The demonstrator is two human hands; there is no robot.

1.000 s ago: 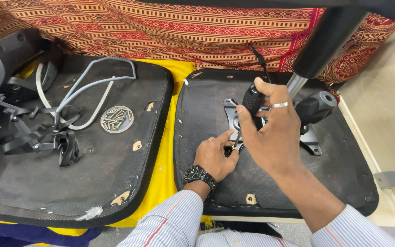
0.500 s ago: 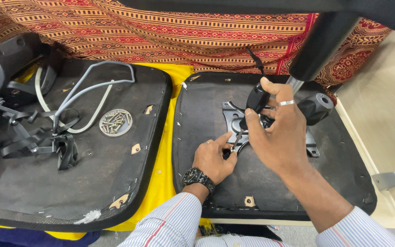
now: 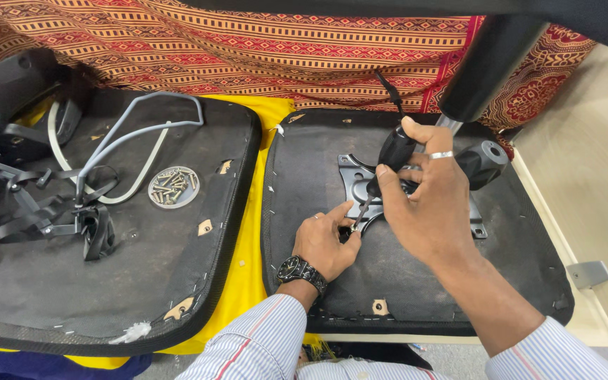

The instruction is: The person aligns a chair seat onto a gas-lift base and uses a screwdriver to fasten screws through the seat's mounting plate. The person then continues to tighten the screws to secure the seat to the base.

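Seen from above: two upturned black chair seat bases lying side by side over yellow cloth (image 3: 251,232), with a red and orange patterned woven fabric (image 3: 248,49) along the top.

On the right-hand black seat base (image 3: 515,260), a dark grey metal mounting plate (image 3: 355,184) fixed near the middle, with a black cylinder column (image 3: 490,63) rising from it toward the top right.

Right hand (image 3: 427,204), silver ring on one finger, wrapped around the black handle of a screwdriver (image 3: 388,158); fingers (image 3: 394,193) curled tight on the handle, thumb up against its top. Thin metal shaft angled down and left, tip meeting the lower left edge of the mounting plate.

Left hand (image 3: 325,243), black wristwatch (image 3: 300,269) on the wrist, resting on the seat base just below the plate. Index finger and thumb (image 3: 339,211) drawn together right at the screwdriver tip, possibly pinching a small screw, though too small to tell for certain. Striped shirt sleeves on both arms.

On the left-hand black seat base (image 3: 107,295), well apart from both hands: a round metal dish of loose screws (image 3: 172,186), a bent grey metal rod frame (image 3: 131,134), and black plastic chair mechanism parts (image 3: 36,211) near the left edge.

At the far right, pale beige flooring (image 3: 592,169).
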